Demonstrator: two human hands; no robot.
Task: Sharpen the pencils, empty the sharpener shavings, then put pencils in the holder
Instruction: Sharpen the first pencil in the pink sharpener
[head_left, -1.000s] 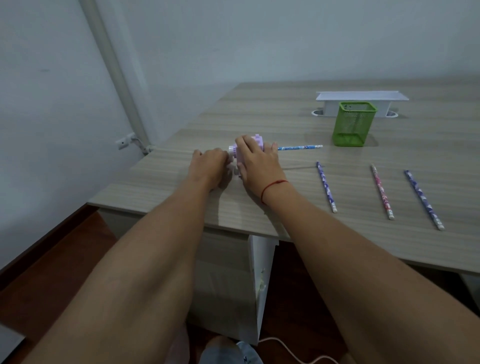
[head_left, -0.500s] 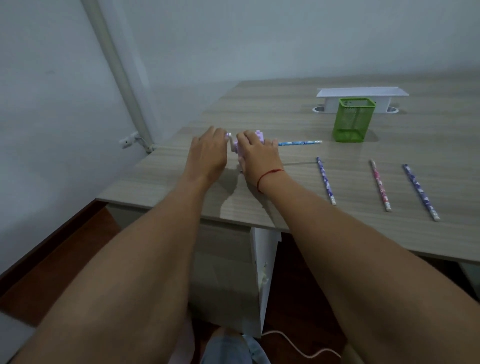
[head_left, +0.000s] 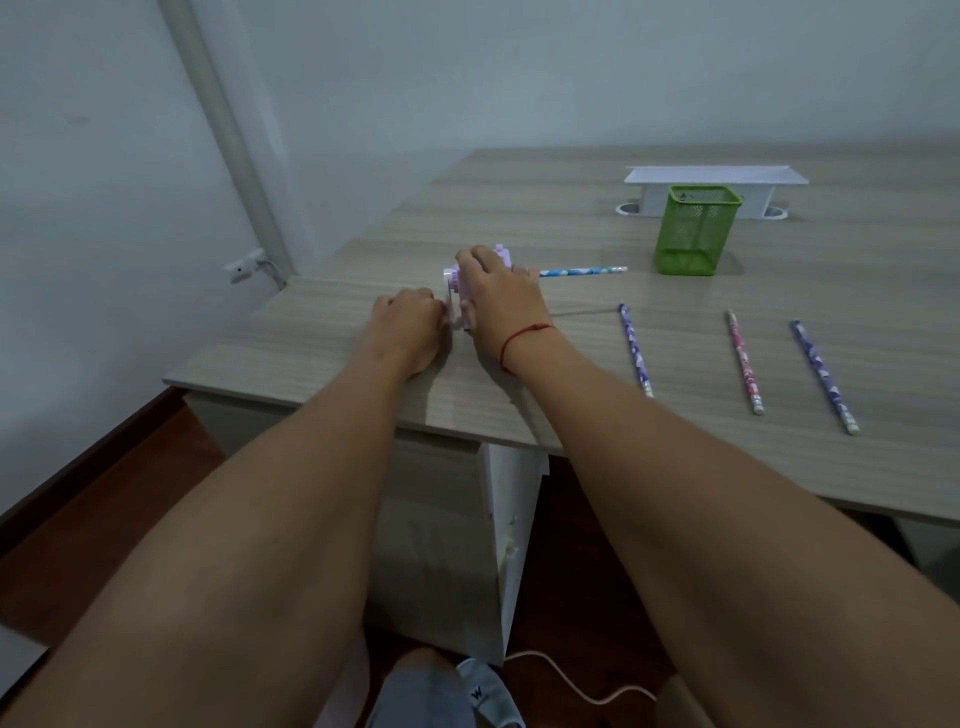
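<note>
Wood-grain desk (head_left: 571, 218) against a pale wall carried a green mesh holder (head_left: 696, 231) and three loose pencils (head_left: 635, 349) lying well apart. Right hand (head_left: 501, 299) clamped the lilac sharpener (head_left: 457, 283), blue pencil (head_left: 582, 271) inserted; left hand (head_left: 410, 327) closed on its crank. Recommended: pin body firmly, turn evenly.

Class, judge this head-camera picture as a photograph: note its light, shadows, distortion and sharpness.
Head view: dim, soft light; faint shadows beside the green holder and under the hands; wide-angle lens swells the near forearms; pencils on the table stay sharp; no glare.
</note>
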